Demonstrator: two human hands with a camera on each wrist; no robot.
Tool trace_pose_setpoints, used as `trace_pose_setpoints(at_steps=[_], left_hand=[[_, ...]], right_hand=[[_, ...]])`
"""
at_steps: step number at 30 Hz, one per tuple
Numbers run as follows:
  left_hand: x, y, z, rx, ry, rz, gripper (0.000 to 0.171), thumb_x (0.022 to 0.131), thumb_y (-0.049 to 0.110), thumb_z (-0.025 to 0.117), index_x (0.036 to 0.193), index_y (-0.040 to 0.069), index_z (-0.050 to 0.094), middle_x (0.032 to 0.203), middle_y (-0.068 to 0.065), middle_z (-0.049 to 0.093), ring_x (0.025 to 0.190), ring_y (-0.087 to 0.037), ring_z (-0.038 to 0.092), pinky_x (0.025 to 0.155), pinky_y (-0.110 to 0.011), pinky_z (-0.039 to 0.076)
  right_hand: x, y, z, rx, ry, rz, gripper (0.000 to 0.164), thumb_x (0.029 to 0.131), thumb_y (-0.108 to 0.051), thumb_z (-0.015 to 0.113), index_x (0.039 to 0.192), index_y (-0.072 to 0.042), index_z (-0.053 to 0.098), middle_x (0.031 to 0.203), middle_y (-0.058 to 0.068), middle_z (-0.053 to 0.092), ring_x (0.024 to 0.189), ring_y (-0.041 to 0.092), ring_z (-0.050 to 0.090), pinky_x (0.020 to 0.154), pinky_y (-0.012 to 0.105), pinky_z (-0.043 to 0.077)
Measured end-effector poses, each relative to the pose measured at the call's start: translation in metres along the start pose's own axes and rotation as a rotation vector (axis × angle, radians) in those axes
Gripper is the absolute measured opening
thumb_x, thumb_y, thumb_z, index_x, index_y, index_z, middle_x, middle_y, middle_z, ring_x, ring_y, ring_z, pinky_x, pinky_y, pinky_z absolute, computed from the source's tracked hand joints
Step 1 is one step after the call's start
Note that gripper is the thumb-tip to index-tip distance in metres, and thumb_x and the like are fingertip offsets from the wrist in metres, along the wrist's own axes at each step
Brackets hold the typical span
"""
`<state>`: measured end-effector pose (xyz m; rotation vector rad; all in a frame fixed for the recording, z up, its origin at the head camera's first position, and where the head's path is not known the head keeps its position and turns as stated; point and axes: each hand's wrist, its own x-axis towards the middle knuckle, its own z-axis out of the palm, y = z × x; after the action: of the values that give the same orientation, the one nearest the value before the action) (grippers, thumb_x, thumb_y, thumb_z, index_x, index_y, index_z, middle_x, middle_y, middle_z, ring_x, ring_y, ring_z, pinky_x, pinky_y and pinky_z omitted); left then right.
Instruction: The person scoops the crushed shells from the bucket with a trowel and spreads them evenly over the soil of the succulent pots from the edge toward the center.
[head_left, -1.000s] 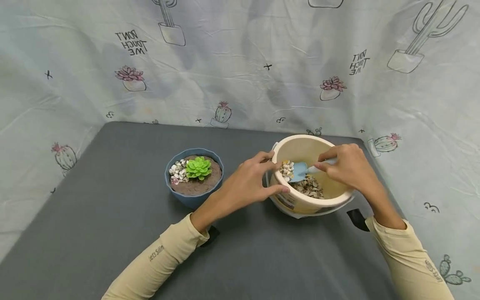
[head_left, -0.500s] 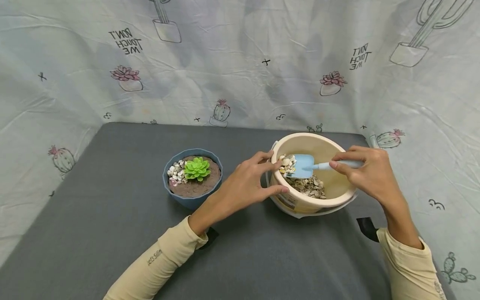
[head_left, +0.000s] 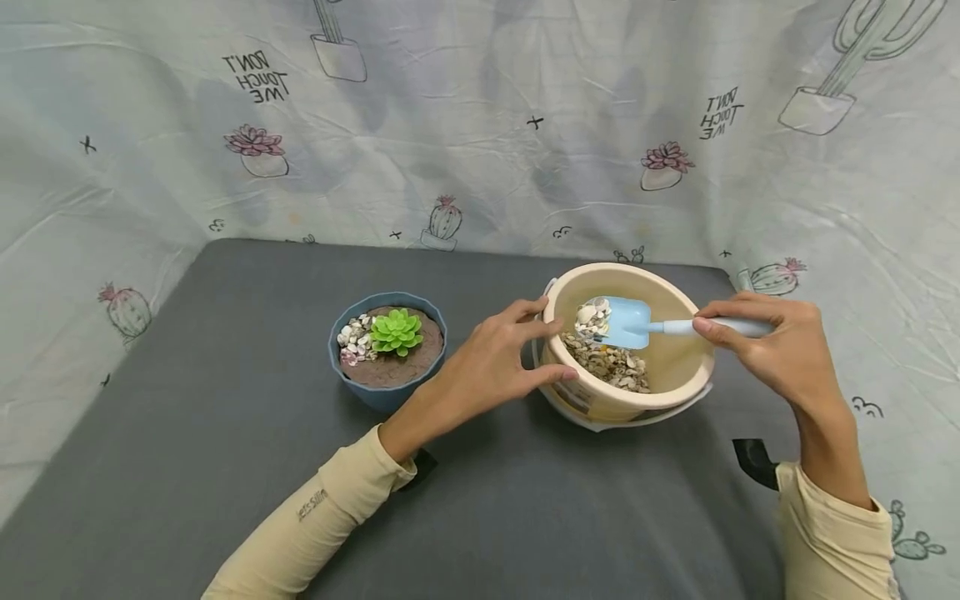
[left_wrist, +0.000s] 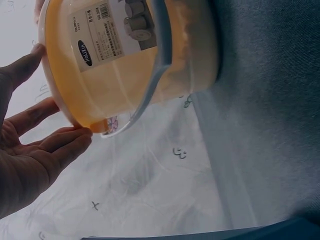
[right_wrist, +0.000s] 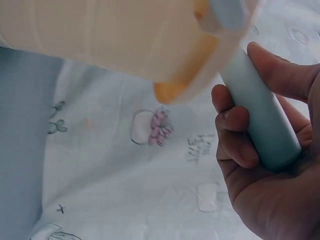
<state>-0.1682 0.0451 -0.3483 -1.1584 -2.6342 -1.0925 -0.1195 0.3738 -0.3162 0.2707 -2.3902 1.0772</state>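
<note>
In the head view, my left hand point(head_left: 495, 354) holds the near-left rim of a cream bucket point(head_left: 701, 379), index finger over the edge and other fingers outside. The left wrist view shows those fingers at the rim of the labelled bucket point(left_wrist: 110, 85). My right hand point(head_left: 780, 342) grips the handle of a small light-blue shovel point(head_left: 628, 322); the right wrist view shows fingers curled round this handle point(right_wrist: 262, 115). White pebbles point(head_left: 592, 317) lie on the shovel's blade, above the bucket's inside. More mixed pebbles point(head_left: 611, 367) cover the bucket's bottom.
Left of the bucket stands a blue pot point(head_left: 386, 398) with brown soil, a green succulent point(head_left: 397, 332) and white pebbles along its left side. A grey cloth point(head_left: 225, 400) covers the table. Behind hangs a printed curtain point(head_left: 480, 125).
My right hand has moved right, drawing the shovel up from the pebbles at the bucket's left side, with pebbles on its blade. My left hand stays at the rim.
</note>
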Motion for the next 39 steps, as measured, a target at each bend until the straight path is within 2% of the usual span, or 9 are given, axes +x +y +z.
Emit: trace_pose_setpoints(at_steps=[3, 10, 15, 18, 22, 24, 28, 33, 39], left_hand=[[0.004, -0.003, 0.004, -0.015, 0.021, 0.008, 0.063, 0.089, 0.043, 0.083, 0.142, 0.011, 0.067, 0.159, -0.014, 0.051, 0.139, -0.032, 0.06, 0.104, -0.043, 0.058], [0.007, -0.014, 0.005, 0.007, 0.037, 0.051, 0.063, 0.095, 0.037, 0.078, 0.15, 0.013, 0.059, 0.161, -0.014, 0.05, 0.141, -0.029, 0.059, 0.109, -0.041, 0.056], [-0.004, -0.022, -0.017, 0.08, 0.065, 0.055, 0.07, 0.098, 0.037, 0.075, 0.158, 0.012, 0.048, 0.159, -0.012, 0.053, 0.138, -0.027, 0.062, 0.11, -0.041, 0.055], [-0.014, -0.033, -0.038, 0.121, 0.093, 0.044, 0.072, 0.097, 0.037, 0.076, 0.159, 0.013, 0.047, 0.159, -0.012, 0.052, 0.118, -0.024, 0.071, 0.101, -0.041, 0.057], [-0.034, -0.057, -0.063, 0.106, 0.135, -0.069, 0.079, 0.094, 0.035, 0.08, 0.16, 0.011, 0.045, 0.163, -0.013, 0.047, 0.124, -0.029, 0.067, 0.107, -0.048, 0.054], [-0.043, -0.068, -0.071, 0.076, 0.147, -0.164, 0.085, 0.09, 0.034, 0.084, 0.161, 0.01, 0.042, 0.165, -0.014, 0.044, 0.147, -0.035, 0.051, 0.117, -0.054, 0.047], [-0.056, -0.082, -0.077, 0.023, 0.059, -0.342, 0.104, 0.083, 0.039, 0.09, 0.165, 0.012, 0.032, 0.172, -0.015, 0.032, 0.157, -0.04, 0.035, 0.122, -0.062, 0.038], [-0.051, -0.086, -0.07, 0.002, -0.091, -0.4, 0.125, 0.076, 0.049, 0.092, 0.168, 0.009, 0.018, 0.175, -0.017, 0.021, 0.16, -0.041, 0.028, 0.123, -0.062, 0.036], [-0.048, -0.084, -0.067, -0.016, -0.083, -0.465, 0.133, 0.071, 0.05, 0.095, 0.169, 0.011, 0.014, 0.174, -0.012, 0.024, 0.159, -0.036, 0.033, 0.122, -0.059, 0.04]], right_hand=[[0.003, -0.001, -0.009, 0.029, 0.025, 0.016, 0.012, 0.077, 0.014, 0.083, 0.086, 0.006, 0.08, 0.079, -0.023, 0.072, 0.067, -0.001, 0.058, 0.056, 0.015, 0.039], [0.017, -0.007, -0.016, 0.114, 0.064, -0.09, 0.012, 0.075, 0.022, 0.078, 0.084, 0.015, 0.076, 0.08, -0.019, 0.075, 0.066, 0.0, 0.061, 0.059, 0.011, 0.044], [0.029, -0.02, -0.007, 0.171, 0.047, -0.152, 0.012, 0.073, 0.025, 0.076, 0.081, 0.016, 0.076, 0.078, -0.015, 0.076, 0.062, 0.003, 0.055, 0.054, 0.015, 0.038], [0.038, -0.03, -0.001, 0.222, 0.035, -0.183, 0.011, 0.073, 0.025, 0.076, 0.08, 0.017, 0.075, 0.076, -0.01, 0.076, 0.058, 0.003, 0.053, 0.054, 0.015, 0.039], [0.048, -0.042, 0.012, 0.307, -0.001, -0.215, 0.011, 0.072, 0.026, 0.075, 0.08, 0.017, 0.075, 0.076, -0.006, 0.076, 0.059, 0.004, 0.057, 0.058, 0.015, 0.044], [0.052, -0.046, 0.021, 0.347, -0.028, -0.227, 0.013, 0.072, 0.027, 0.075, 0.08, 0.017, 0.075, 0.077, -0.005, 0.077, 0.061, 0.005, 0.059, 0.058, 0.015, 0.045], [0.056, -0.055, 0.039, 0.301, -0.085, -0.257, 0.019, 0.071, 0.024, 0.079, 0.083, 0.011, 0.079, 0.079, -0.01, 0.076, 0.062, 0.003, 0.058, 0.057, 0.016, 0.042], [0.055, -0.069, 0.063, 0.154, -0.152, -0.257, 0.02, 0.076, 0.011, 0.086, 0.087, -0.005, 0.083, 0.077, -0.012, 0.071, 0.06, 0.001, 0.052, 0.054, 0.017, 0.038], [0.066, -0.089, 0.104, 0.032, -0.221, -0.344, 0.009, 0.082, -0.004, 0.088, 0.087, -0.009, 0.084, 0.076, -0.001, 0.071, 0.06, 0.006, 0.05, 0.058, 0.018, 0.037]])
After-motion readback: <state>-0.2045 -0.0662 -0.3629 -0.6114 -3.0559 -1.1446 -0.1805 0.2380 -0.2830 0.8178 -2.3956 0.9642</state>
